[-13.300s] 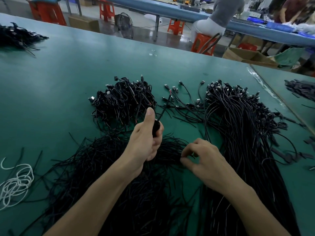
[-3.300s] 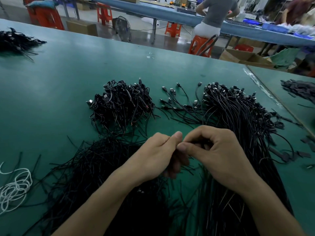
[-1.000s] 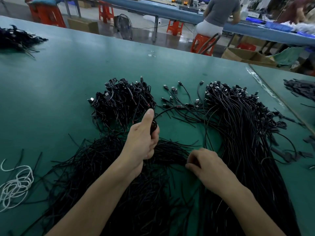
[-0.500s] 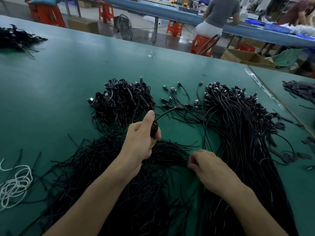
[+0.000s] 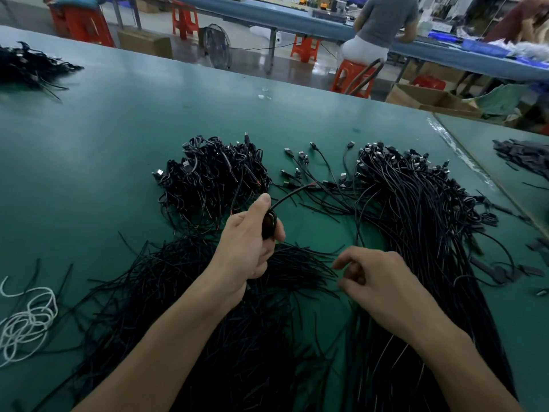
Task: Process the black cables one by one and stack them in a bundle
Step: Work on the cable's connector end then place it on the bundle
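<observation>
nearest, at 6 o'clock, a wide heap of short black strands (image 5: 208, 337) lies on the green bench (image 5: 89, 150). the left hand (image 5: 248, 251) is raised over the far edge of this heap; its fingers are curled around a small coiled cable (image 5: 269, 224) and the thumb stands up against the coil. one free end of this cable arcs away toward 1 o'clock and finishes in a reddish tip. the right hand (image 5: 383, 288) is at 4 o'clock from the left one, apart from it, low over the strands; its fingers are bent and forefinger and thumb are near each other, but i cannot tell if they pinch anything. at 3 o'clock a thick sheaf of long black cables (image 5: 421, 263) runs from the near edge toward the far side, with its plugs at the far end. at 8 o'clock, near the left border, lies a tangle of white cord (image 5: 26, 322). beyond the left hand, at 11 o'clock, sits the bundle of coiled cables (image 5: 214, 176), stacked together. between this bundle and the sheaf some loose cables (image 5: 315, 173) are spread. far at 10 o'clock another black heap (image 5: 26, 66) lies on the bench. behind the bench, at 1 o'clock, a person (image 5: 383, 22) sits on an orange stool (image 5: 353, 75) at a second, blue bench (image 5: 297, 23).
</observation>
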